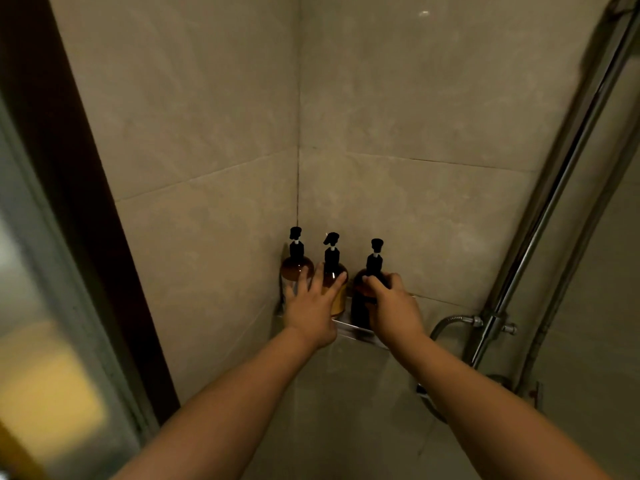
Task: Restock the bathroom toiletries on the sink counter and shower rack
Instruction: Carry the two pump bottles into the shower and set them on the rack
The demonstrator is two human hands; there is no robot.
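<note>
Three amber pump bottles stand upright in a row on a metal corner rack fixed where two beige tiled walls meet inside a dim shower. The left hand lies flat with fingers spread across the fronts of the left bottle and the middle bottle, its fingertips reaching their shoulders below the black pump heads. The right hand is curled around the upper body of the right bottle, the darkest of the three, with the thumb and fingers closed on it just under its pump collar. All three bottles sit close together, nearly touching, their bases hidden behind the hands and the rack's front rail. To the right, a chrome shower pipe runs diagonally up the wall, with a flexible hose joining its fitting near the rack. A dark door frame and frosted glass fill the left edge.
</note>
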